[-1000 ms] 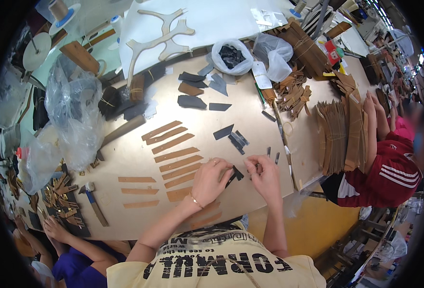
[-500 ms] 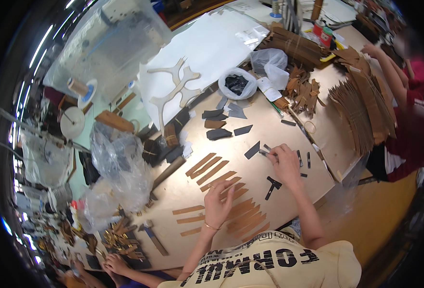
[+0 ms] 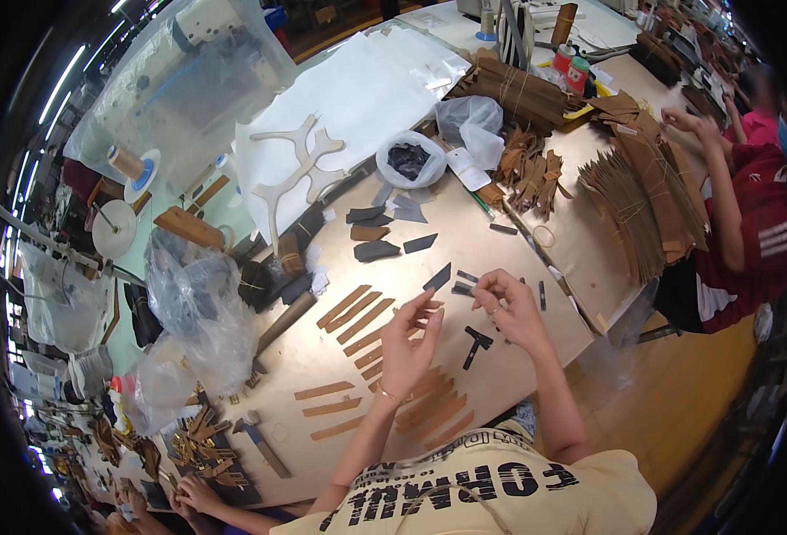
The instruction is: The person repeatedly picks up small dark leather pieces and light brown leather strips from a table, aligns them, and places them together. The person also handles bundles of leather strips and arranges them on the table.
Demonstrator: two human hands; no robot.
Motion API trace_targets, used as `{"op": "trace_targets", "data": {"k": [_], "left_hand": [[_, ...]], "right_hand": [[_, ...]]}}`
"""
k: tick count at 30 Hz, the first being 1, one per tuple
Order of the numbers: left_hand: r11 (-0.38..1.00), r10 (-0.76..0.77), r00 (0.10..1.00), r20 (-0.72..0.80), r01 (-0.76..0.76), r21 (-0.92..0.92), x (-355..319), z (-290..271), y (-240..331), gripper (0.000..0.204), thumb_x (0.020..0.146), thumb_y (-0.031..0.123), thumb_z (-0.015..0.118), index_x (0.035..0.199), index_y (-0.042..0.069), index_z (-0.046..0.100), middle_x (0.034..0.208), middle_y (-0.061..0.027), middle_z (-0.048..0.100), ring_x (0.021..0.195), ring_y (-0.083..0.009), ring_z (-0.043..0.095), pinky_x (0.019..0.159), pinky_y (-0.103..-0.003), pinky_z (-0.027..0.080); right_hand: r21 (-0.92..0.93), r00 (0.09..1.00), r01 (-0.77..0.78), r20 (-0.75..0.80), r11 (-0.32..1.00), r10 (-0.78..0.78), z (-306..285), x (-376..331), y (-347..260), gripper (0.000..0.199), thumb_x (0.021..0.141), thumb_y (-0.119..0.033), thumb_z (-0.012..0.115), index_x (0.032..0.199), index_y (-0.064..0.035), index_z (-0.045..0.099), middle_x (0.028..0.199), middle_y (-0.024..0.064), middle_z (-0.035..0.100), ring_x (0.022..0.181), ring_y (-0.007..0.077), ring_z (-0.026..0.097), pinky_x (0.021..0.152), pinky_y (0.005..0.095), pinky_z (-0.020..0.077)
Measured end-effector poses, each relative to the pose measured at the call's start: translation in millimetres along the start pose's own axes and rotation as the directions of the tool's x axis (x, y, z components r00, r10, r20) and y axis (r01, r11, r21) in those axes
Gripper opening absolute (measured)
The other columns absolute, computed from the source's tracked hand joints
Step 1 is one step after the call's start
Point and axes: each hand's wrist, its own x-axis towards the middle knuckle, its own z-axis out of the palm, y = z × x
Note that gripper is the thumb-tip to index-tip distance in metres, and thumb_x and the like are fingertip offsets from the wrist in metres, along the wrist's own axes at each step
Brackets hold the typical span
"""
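Observation:
My left hand (image 3: 411, 346) hovers over the table with its fingers curved and apart, holding nothing I can see. Its fingertips are close to a dark slanted leather-like piece (image 3: 438, 277). Facing it, my right hand (image 3: 514, 310) has thumb and fingers pinched together; what they hold, if anything, is too small to make out. Short dark strips (image 3: 465, 283) lie just left of the right fingertips. Below the hands lie crossed black strips (image 3: 475, 346). Brown strips (image 3: 358, 319) are laid out in rows, partly hidden under my left hand and forearm.
A plastic-lined tub (image 3: 411, 159) of black scraps stands farther back. Bundled brown pieces (image 3: 630, 201) are stacked at right, beside a co-worker in red (image 3: 750, 209). A hammer (image 3: 264, 446) lies at left near another person's hand (image 3: 199, 492). Clear plastic bags (image 3: 201, 312) are heaped at left.
My left hand has risen from the brown strips toward the dark slanted piece. The right hand has drawn slightly back from the dark strips. The whole view has shifted a little.

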Motion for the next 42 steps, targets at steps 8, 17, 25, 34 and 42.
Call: {"op": "trace_targets", "data": {"k": [8,17,25,34,42], "left_hand": [[0.971,-0.100,0.986,0.137,0.126,-0.202,4,1,15,0.017,0.095,0.008,0.067,0.105,-0.005,0.069,0.092,-0.0067,0.071,0.084,-0.0116,0.067,0.076,-0.023,0.053],[0.940,0.301,0.945,-0.127,-0.271,0.207,-5,17,30,0.014,0.086,0.001,0.071,0.100,0.000,0.073,0.092,-0.0103,0.071,0.078,-0.0167,0.067,0.067,-0.026,0.051],[0.864,0.424,0.905,-0.023,-0.397,0.311,-13,28,46,0.027,0.082,-0.006,0.071,0.108,0.002,0.073,0.097,-0.0120,0.070,0.083,-0.0215,0.070,0.072,-0.028,0.055],[0.818,0.460,0.887,0.024,-0.435,0.376,-15,28,49,0.026,0.082,-0.006,0.071,0.107,0.003,0.073,0.098,-0.0114,0.070,0.081,-0.0218,0.070,0.071,-0.028,0.055],[0.923,0.289,0.956,0.053,-0.292,0.252,-14,23,56,0.013,0.085,-0.001,0.071,0.097,0.000,0.075,0.089,-0.0114,0.072,0.075,-0.0196,0.069,0.067,-0.026,0.053]], "right_hand": [[0.253,0.992,-0.026,0.124,0.967,-0.006,-8,-16,-18,0.013,0.095,-0.010,0.066,0.101,0.0007,0.060,0.086,0.0025,0.063,0.077,0.0098,0.062,0.070,0.0251,0.0487],[-0.254,0.977,0.178,-0.067,0.951,-0.201,-3,-29,-46,0.012,0.090,-0.007,0.069,0.099,0.0008,0.066,0.088,0.0085,0.065,0.072,0.0163,0.060,0.066,0.0285,0.0476],[-0.378,0.933,0.314,-0.047,0.871,-0.357,0,-41,-54,0.010,0.091,-0.004,0.065,0.099,0.0017,0.066,0.088,0.0117,0.065,0.073,0.0273,0.061,0.067,0.0333,0.0479],[-0.500,0.920,0.344,0.013,0.794,-0.391,-4,-45,-59,0.009,0.091,-0.010,0.063,0.098,-0.0045,0.066,0.090,0.0060,0.066,0.080,0.0249,0.062,0.076,0.0364,0.0436],[-0.477,0.893,0.392,-0.006,0.787,-0.449,-4,-43,-56,0.004,0.081,-0.004,0.069,0.084,-0.0037,0.066,0.078,0.0042,0.065,0.065,0.0227,0.059,0.068,0.0342,0.0406]]}}
